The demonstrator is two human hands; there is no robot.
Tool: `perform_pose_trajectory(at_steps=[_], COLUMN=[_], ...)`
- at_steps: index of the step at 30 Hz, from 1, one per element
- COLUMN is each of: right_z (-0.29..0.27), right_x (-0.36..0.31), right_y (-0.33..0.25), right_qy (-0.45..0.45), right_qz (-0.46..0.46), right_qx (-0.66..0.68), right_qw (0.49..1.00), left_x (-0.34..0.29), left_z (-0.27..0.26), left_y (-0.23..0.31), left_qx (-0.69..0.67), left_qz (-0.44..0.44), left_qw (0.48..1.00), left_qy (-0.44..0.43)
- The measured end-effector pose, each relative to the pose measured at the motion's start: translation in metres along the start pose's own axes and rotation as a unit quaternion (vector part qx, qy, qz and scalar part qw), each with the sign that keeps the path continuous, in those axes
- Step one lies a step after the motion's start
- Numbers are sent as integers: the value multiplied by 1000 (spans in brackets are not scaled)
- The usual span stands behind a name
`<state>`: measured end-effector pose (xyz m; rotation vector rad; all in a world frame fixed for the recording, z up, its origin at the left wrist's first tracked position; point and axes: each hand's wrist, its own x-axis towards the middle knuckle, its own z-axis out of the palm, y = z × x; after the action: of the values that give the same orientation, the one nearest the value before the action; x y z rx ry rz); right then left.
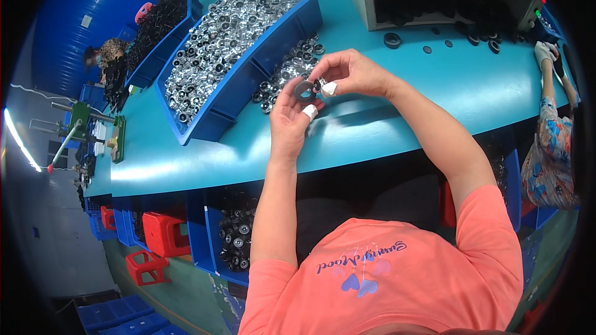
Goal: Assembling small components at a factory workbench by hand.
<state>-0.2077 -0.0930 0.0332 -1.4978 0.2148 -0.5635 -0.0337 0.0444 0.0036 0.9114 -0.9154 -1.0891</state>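
My left hand [288, 121] is closed on a dark grey ring [297, 92], pinching it by its edge. From the right, my right hand [360, 75] pinches a small black and silver round part [318, 85] right at the ring's edge. Whether the two pieces touch, I cannot tell. Both thumbs have white wraps at the tips. Just beyond my hands, a loose heap of shiny silver and black round parts [292, 69] lies on the turquoise table [236, 160], against a big blue bin [248, 74] filled with the same kind of parts.
Several black rings [392, 40] lie before a box-shaped machine [367, 0] at the far right. A blue crate of black round parts [236, 242] stands below the table's front edge. At left are a green hand press [118, 139] and red stools [164, 234]. Other people sit nearby.
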Motion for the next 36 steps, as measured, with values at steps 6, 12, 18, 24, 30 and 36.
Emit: perform_pose_trajectory(at_steps=[6,12,18,24,30,36], right_z=[2,5,-1,-3,-6,-5], right_x=[-1,-1,1,0,0,0], right_y=[-3,-4,1,-1,3,3], right_qy=[0,3,45,78,76,75], right_qz=[5,11,19,20,28,25], right_qx=[9,7,15,31,17,18], right_qw=[1000,1000,999,996,997,997], left_x=[-1,-2,-2,-2,-3,-3], left_z=[-3,-3,-4,-4,-5,-5], left_y=[4,7,7,9,8,8], left_qx=[-31,-51,-63,-68,-76,-87], left_qz=[-39,-58,-60,-57,-59,-63], left_qw=[999,997,996,996,995,994], left_qy=[-6,-4,-10,-5,-2,-2])
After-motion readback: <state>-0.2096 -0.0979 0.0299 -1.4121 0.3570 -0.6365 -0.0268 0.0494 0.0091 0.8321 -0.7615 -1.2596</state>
